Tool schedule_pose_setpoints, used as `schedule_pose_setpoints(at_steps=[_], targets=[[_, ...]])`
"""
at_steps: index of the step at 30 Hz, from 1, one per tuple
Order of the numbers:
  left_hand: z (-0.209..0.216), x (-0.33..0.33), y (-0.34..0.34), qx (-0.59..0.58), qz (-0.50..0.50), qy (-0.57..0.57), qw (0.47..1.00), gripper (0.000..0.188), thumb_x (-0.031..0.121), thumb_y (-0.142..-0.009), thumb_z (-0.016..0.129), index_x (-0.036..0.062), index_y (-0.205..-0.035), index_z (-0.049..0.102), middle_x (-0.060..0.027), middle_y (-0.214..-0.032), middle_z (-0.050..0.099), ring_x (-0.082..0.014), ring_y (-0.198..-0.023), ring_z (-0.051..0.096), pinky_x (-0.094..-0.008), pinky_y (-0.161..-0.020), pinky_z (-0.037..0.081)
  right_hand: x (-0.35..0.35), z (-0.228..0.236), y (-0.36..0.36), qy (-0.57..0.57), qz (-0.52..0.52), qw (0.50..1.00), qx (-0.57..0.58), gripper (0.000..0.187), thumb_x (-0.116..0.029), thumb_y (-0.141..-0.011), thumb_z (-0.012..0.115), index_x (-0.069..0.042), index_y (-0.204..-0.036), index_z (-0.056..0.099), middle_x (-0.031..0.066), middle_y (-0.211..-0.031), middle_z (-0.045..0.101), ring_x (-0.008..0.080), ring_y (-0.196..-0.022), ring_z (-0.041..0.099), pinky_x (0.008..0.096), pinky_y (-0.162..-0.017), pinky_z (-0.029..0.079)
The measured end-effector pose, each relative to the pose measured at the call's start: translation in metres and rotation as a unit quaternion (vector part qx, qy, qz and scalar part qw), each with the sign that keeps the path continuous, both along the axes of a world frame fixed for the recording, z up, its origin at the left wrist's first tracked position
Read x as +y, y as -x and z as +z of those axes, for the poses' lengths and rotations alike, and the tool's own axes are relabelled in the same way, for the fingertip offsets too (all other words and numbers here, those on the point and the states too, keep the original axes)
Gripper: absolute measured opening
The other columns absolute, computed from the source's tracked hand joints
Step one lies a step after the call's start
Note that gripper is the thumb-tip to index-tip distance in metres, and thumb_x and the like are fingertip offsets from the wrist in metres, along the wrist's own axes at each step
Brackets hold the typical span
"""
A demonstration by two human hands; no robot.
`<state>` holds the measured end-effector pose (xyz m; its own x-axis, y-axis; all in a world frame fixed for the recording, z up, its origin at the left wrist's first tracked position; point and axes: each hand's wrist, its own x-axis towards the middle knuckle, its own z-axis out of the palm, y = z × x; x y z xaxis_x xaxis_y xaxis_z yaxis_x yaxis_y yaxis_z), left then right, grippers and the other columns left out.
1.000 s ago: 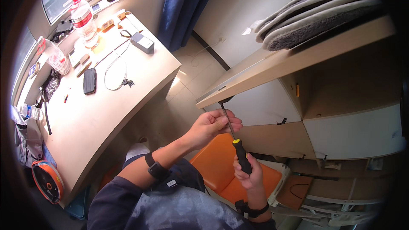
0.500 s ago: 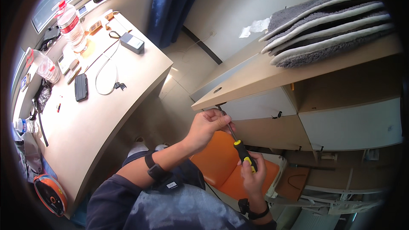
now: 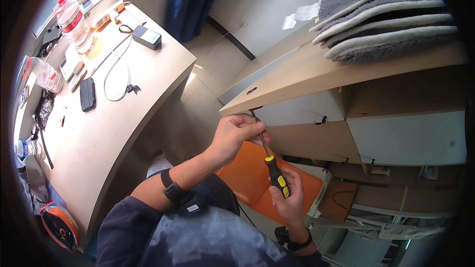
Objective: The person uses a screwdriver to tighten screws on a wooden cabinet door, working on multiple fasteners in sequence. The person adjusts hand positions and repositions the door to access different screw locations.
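A screwdriver (image 3: 277,178) with a black and yellow handle points up and slightly left, its tip at a small dark fitting (image 3: 256,109) under the front edge of the wooden desktop (image 3: 292,89). My left hand (image 3: 230,138) is closed around the upper shaft, thumb and fingers pinching close to the tip. Lower down, my right hand (image 3: 291,198) grips the handle, fingers behind it and thumb near its butt end. Whether a screw sits at the tip is hidden by my left fingers and the board.
Folded grey cushions (image 3: 391,22) lie on the desktop. Beneath it are white cabinet doors (image 3: 405,138), and an orange chair (image 3: 247,173) stands below my hands. At left, a second desk (image 3: 99,153) holds water bottles (image 3: 74,24), a black case (image 3: 87,94), a cable and a small box (image 3: 147,37).
The whole view has shifted a little. My right fingers have moved slightly around the screwdriver handle, while my left hand keeps its pinch on the shaft.
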<state>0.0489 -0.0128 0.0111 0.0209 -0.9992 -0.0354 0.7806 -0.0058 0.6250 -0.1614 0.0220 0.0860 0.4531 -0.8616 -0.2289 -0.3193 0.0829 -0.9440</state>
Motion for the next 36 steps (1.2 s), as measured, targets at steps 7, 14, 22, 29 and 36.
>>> schedule_pose_setpoints(at_steps=[7, 14, 22, 29, 36], targets=[[0.005, 0.008, 0.004, 0.122, 0.010, 0.011, 0.992, 0.026, 0.017, -0.094, 0.050, -0.0053, -0.109, 0.052, -0.0139, -0.095, 0.064, -0.0195, -0.089, 0.063, -0.0319, -0.085, 0.050, -0.006, -0.006, 0.001, -0.278, -0.065, 0.930, -0.232, 0.030, -0.025, -0.098, 0.033, 0.001, -0.109, 0.042, 0.0160, -0.091, 0.053, 0.0055, -0.032, 0.028, 0.0202, -0.030, 0.022], [-0.001, 0.006, 0.011, 0.078, 0.014, 0.027, 0.996, 0.022, 0.015, -0.093, 0.053, -0.0044, -0.103, 0.056, -0.0133, -0.091, 0.064, -0.0196, -0.086, 0.064, -0.0313, -0.081, 0.052, -0.016, -0.020, 0.014, -0.367, -0.018, 0.877, -0.310, 0.048, -0.033, -0.097, 0.037, 0.004, -0.127, 0.037, 0.0176, -0.101, 0.056, 0.0066, -0.036, 0.039, 0.0191, -0.033, 0.026], [0.008, 0.008, 0.004, 0.016, 0.046, -0.047, 0.998, 0.018, 0.015, -0.087, 0.062, -0.0032, -0.088, 0.058, -0.0119, -0.077, 0.064, -0.0189, -0.074, 0.065, -0.0305, -0.070, 0.053, 0.012, -0.032, 0.002, 0.299, 0.019, 0.941, 0.156, 0.057, -0.002, -0.075, 0.070, 0.005, -0.124, 0.040, 0.0126, -0.094, 0.058, 0.0125, -0.069, 0.055, 0.0240, -0.065, 0.047], [0.002, 0.008, -0.001, 0.031, 0.024, -0.039, 0.998, 0.023, 0.019, -0.092, 0.056, -0.0041, -0.094, 0.056, -0.0118, -0.083, 0.065, -0.0179, -0.079, 0.064, -0.0290, -0.075, 0.052, 0.016, -0.024, -0.019, 0.065, -0.039, 0.997, -0.010, 0.030, -0.014, -0.091, 0.047, 0.005, -0.115, 0.043, 0.0144, -0.089, 0.059, 0.0063, -0.044, 0.043, 0.0196, -0.042, 0.036], [0.002, 0.008, 0.000, 0.094, -0.025, 0.059, 0.993, 0.026, 0.018, -0.096, 0.047, -0.0055, -0.105, 0.052, -0.0156, -0.097, 0.063, -0.0218, -0.092, 0.063, -0.0332, -0.087, 0.050, -0.010, -0.034, 0.001, -0.620, -0.060, 0.600, -0.502, 0.046, -0.032, -0.097, 0.033, 0.009, -0.114, 0.042, 0.0142, -0.077, 0.053, 0.0069, -0.032, 0.033, 0.0204, -0.030, 0.025]])
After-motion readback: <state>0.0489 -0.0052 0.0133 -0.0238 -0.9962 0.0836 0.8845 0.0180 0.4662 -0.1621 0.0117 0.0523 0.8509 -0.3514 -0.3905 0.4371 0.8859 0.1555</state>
